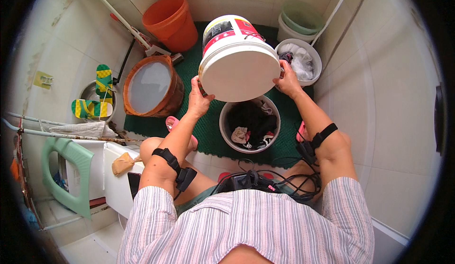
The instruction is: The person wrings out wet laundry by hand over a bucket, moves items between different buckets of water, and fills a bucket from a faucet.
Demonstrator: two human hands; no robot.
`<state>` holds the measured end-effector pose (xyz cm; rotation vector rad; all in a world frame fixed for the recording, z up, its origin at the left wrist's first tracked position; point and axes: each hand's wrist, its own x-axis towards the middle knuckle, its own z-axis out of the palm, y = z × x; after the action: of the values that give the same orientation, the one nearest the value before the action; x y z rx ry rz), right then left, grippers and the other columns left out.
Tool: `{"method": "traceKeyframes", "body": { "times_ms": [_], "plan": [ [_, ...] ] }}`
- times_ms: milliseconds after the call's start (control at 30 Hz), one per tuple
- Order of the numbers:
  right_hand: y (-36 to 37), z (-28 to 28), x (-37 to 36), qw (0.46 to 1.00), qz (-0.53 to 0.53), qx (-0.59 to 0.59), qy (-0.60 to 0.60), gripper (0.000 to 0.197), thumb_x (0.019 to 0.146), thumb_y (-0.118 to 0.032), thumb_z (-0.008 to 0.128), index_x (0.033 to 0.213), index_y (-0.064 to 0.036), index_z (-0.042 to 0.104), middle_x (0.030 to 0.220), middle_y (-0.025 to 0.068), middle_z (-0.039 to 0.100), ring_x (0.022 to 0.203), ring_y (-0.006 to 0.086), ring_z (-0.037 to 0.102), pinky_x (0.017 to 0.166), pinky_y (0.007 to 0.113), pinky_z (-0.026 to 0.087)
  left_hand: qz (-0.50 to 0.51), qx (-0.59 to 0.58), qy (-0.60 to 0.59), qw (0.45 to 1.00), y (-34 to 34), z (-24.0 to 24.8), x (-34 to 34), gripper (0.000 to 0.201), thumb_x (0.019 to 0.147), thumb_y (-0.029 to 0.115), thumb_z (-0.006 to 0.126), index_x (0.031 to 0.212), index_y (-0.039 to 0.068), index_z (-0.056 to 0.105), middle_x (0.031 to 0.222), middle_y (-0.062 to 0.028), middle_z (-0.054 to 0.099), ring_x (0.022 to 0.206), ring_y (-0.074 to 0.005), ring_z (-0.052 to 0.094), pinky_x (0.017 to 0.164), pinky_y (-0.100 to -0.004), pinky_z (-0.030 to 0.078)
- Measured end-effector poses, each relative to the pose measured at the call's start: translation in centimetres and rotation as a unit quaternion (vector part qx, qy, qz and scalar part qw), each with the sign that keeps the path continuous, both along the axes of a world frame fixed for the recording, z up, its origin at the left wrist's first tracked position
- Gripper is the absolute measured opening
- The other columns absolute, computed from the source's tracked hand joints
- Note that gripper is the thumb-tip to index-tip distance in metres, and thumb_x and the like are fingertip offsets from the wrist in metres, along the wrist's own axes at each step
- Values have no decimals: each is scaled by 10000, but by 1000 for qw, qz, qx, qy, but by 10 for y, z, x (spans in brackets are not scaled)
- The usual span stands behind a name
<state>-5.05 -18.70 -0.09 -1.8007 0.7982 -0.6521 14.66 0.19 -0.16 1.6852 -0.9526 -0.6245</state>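
Both hands hold a white bucket (237, 72) with a red and black label, tilted above the floor. Its round white end faces me; I cannot tell whether that is a lid or the base. My left hand (199, 100) grips the lower left edge, thumb against the white face. At the right edge, my right hand (286, 80) is closed on the rim. Below and nearer to me stands an uncovered white tub (226, 138) with dark wet-looking cloth (253, 122) and some lighter pieces inside.
Left stands a brown tub (175, 91) of greyish water, with an orange bucket (177, 27) behind. Green-yellow slippers (90, 108) rest by a metal basin. To the right, a white bucket (315, 77) holds pale plastic or cloth near a green basin (303, 20). A green mat (204, 131) covers floor.
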Motion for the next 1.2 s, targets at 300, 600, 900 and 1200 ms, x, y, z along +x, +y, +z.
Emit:
{"method": "traceKeyframes", "body": {
  "times_ms": [300, 600, 900, 1200],
  "plan": [
    [9, -10, -9, 999, -37, 9, 17, 425, 557, 80, 578, 925, -46, 405, 832, 70, 503, 805, 164, 491, 703, 265, 390, 61, 20, -50, 997, 7, -13, -17, 569, 585, -84, 561, 1037, 92, 264, 923, -106, 487, 830, -198, 514, 688, -288, 430],
    [23, -4, -23, 996, -52, -54, 54, 429, 548, 69, 592, 917, -42, 404, 840, 86, 505, 793, 191, 511, 671, 279, 410, 63, 10, -71, 995, 8, -11, -26, 540, 595, -91, 561, 1017, 102, 285, 897, -96, 498, 806, -180, 518, 685, -279, 428],
    [28, -4, -32, 984, -70, -143, 85, 432, 535, 36, 608, 910, -33, 404, 827, 112, 507, 793, 254, 513, 662, 311, 409, 48, 6, -101, 994, 10, -14, -31, 509, 598, -79, 566, 989, 105, 297, 880, -93, 500, 780, -192, 531, 665, -287, 434],
    [32, -10, -37, 976, -82, -188, 77, 410, 531, 22, 609, 886, -38, 415, 838, 140, 507, 808, 305, 497, 666, 334, 402, 49, 19, -140, 989, 9, -26, -27, 482, 604, -49, 588, 974, 99, 317, 876, -83, 499, 817, -179, 511, 703, -269, 406]
  ]
}}
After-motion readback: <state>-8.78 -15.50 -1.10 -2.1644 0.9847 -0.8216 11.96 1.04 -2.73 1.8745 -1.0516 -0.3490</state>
